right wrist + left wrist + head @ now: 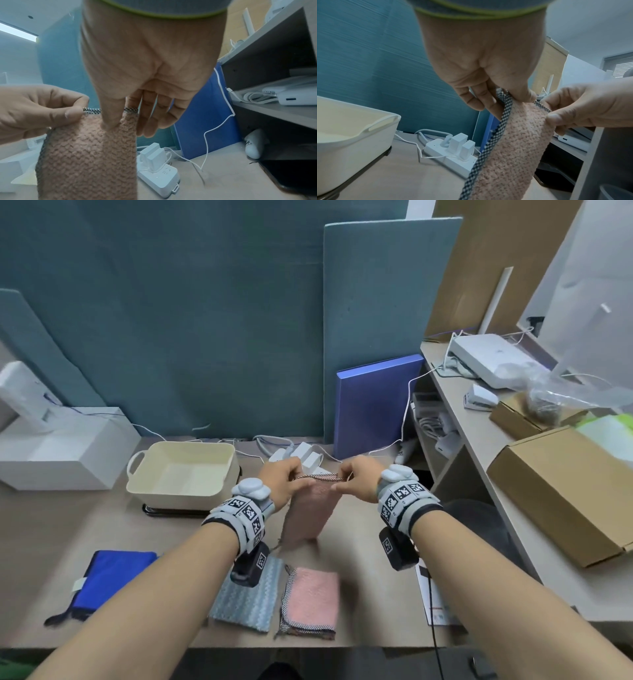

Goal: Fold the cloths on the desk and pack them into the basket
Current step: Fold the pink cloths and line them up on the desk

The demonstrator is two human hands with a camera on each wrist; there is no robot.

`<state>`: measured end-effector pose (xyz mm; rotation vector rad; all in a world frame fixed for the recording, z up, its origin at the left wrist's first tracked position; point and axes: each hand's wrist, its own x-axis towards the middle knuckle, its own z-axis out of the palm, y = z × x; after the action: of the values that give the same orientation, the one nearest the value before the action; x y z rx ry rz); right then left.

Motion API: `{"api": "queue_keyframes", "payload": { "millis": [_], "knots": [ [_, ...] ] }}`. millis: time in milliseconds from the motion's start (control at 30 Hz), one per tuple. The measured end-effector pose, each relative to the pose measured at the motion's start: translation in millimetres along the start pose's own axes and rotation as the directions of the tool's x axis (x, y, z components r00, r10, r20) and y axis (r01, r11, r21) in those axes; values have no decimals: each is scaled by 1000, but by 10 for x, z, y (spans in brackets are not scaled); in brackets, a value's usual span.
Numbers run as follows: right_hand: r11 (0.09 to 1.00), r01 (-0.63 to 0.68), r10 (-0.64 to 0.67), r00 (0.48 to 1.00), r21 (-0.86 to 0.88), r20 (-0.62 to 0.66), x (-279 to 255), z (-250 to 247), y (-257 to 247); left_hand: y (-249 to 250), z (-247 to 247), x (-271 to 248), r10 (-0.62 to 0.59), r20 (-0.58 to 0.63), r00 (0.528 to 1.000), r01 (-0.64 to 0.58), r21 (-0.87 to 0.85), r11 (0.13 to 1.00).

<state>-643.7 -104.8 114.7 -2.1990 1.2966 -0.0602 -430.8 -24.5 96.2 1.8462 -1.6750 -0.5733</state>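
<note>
A pink cloth [310, 513] is pinched at its top corners by the left hand [279, 482] and right hand [359, 478], hanging below them. The cream basket [183, 470] is seen just left of the left hand.

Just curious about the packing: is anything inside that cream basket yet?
The basket looks empty in the head view: only its bare cream floor shows. The near wall hides a strip of floor behind it.

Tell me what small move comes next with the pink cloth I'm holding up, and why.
Probably lower it flat onto the desk. Both the left hand and right hand pinch the pink cloth by its top edge, so it hangs unfolded, while the basket is empty.
</note>
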Motion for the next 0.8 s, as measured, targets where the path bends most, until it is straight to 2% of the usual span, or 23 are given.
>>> {"api": "queue_keyframes", "payload": {
  "millis": [133, 233, 367, 500, 633, 700, 800],
  "knots": [
    [982, 6, 18, 992, 188, -123, 221, 0, -28, -110, 21, 221, -60, -9, 998, 59, -33, 998],
    [970, 30, 29, 971, 241, -239, 356, -135, -60, -78, -71, 381, -58, -64, 996, 53, -70, 996],
    [940, 77, 3, 972, 331, -236, 495, -312, -24, -9, -191, 590, -44, -34, 998, 40, -124, 991],
    [930, 38, 11, 991, 366, -131, 444, -85, 197, -121, -15, 464, -25, 154, 988, 45, -129, 991],
    [915, -86, 42, 992, 394, 119, 238, 600, 535, -384, 452, -27, -45, 385, 922, 91, -100, 991],
    [914, -152, 85, 978, 375, 189, 161, 1012, 757, -610, 759, -242, -73, 440, 895, 121, -82, 989],
    [898, -220, 137, 963, 382, 233, 37, 1348, 890, -774, 943, -410, -133, 470, 873, 149, 3, 989]
  ]
}}
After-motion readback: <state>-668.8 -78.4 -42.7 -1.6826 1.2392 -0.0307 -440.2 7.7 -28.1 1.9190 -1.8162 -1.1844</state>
